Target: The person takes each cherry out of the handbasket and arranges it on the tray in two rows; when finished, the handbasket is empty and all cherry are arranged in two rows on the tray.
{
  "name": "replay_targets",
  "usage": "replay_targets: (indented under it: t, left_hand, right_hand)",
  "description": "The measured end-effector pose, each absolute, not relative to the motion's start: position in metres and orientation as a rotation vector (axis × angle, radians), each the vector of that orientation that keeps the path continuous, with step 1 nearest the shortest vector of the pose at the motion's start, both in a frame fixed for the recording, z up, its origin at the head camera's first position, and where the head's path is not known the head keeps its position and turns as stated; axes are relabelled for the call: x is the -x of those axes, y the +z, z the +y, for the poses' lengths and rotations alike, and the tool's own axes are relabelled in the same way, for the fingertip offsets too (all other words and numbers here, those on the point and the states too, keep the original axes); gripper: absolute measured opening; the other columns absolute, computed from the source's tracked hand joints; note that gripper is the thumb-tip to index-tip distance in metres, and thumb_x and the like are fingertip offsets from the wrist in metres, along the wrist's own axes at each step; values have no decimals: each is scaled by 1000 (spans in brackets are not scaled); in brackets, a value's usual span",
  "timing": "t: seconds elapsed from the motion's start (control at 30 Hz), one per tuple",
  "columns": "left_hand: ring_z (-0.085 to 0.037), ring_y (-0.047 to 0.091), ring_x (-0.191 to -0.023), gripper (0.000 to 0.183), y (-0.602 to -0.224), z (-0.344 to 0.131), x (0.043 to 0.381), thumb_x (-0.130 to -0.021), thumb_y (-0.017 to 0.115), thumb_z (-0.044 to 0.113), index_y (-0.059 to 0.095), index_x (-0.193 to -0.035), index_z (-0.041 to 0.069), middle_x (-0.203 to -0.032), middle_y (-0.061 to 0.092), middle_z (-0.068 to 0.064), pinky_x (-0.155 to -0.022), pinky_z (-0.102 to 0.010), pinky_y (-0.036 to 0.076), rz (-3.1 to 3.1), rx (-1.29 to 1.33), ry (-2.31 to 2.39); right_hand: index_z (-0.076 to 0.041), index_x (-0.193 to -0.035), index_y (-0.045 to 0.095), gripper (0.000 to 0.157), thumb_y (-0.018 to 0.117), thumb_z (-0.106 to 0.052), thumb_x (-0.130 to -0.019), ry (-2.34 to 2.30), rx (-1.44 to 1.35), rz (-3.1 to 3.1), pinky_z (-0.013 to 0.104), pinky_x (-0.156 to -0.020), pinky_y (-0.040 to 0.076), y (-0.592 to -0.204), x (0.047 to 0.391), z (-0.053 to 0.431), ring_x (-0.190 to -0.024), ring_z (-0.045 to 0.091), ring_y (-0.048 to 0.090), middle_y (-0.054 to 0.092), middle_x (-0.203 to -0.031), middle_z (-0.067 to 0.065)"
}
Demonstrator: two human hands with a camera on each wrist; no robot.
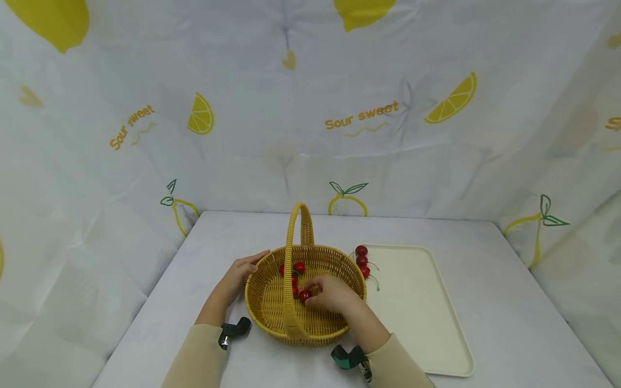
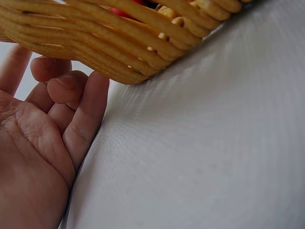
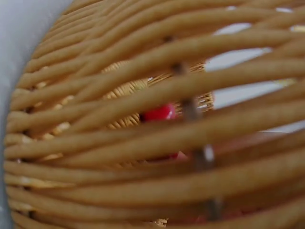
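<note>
A yellow wicker basket (image 1: 330, 256) with a tall arched handle stands in the middle of the table, several red cherries (image 1: 299, 267) inside it. My right hand (image 1: 332, 293) reaches into the basket and pinches a cherry (image 1: 304, 295) low near the others. Through the weave in the right wrist view a red cherry (image 3: 159, 112) shows; most of that hand is hidden. My left hand (image 1: 236, 275) rests against the basket's left rim. In the left wrist view its loosely bent fingers (image 2: 95, 95) touch the basket's outer wall (image 2: 124, 52).
To the right of the basket lies a cream tray (image 1: 412, 302). Three cherries (image 1: 361, 261) with stems sit in a row at its upper left corner, beside the basket's rim. A white cloth (image 1: 262, 178) with lemon prints hangs behind the white table (image 1: 514, 302).
</note>
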State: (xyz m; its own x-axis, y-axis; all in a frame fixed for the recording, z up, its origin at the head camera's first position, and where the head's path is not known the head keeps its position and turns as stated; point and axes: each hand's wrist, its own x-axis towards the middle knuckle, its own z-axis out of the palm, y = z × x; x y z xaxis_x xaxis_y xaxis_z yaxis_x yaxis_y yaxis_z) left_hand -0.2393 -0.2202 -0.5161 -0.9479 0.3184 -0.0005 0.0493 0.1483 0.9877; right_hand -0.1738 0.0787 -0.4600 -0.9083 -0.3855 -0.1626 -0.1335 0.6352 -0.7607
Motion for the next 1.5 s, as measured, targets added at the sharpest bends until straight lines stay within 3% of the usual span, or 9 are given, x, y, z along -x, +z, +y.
replay_targets:
  t: [0.17,0.33,0.67,1.1,1.5]
  left_hand:
    - [-26,38,-147,63,-516,-220,238,-87,47,14,56,-149,13,-152,52,-5,-118,-46,27,2211,-353,1889]
    - [-27,38,-147,63,-517,-220,239,-87,47,14,55,-150,12,-152,52,-6,-118,-46,27,2203,-360,1894]
    - [-26,37,-147,62,-517,-221,241,-87,48,15,56,-149,13,-152,52,-5,-118,-49,24,2189,-382,1905]
    - [-32,38,-147,65,-514,-220,240,-85,50,16,54,-150,8,-152,51,-11,-117,-51,25,2197,-416,1894]
    - [-31,37,-147,64,-516,-220,241,-85,51,17,55,-149,11,-152,52,-9,-118,-51,25,2194,-367,1891]
  right_hand:
    - [-11,-105,75,22,82,-18,-85,-1043,462,2634,44,-81,53,-461,173,76,-87,20,59,68,-98,2]
    - [-10,-109,73,26,82,-18,-86,-1046,515,2653,37,-68,49,-460,172,73,-77,17,55,62,-86,-1]
    - [-11,-105,77,20,82,-14,-85,-994,568,2643,36,-72,51,-459,170,72,-79,15,56,65,-89,-2]
    - [-10,-95,77,18,85,-16,-81,-992,618,2634,28,-58,44,-459,169,73,-65,10,51,58,-72,-6]
    - [-11,-104,77,24,82,-26,-86,-1211,609,2588,30,-66,50,-449,169,73,-78,14,56,62,-83,-6]
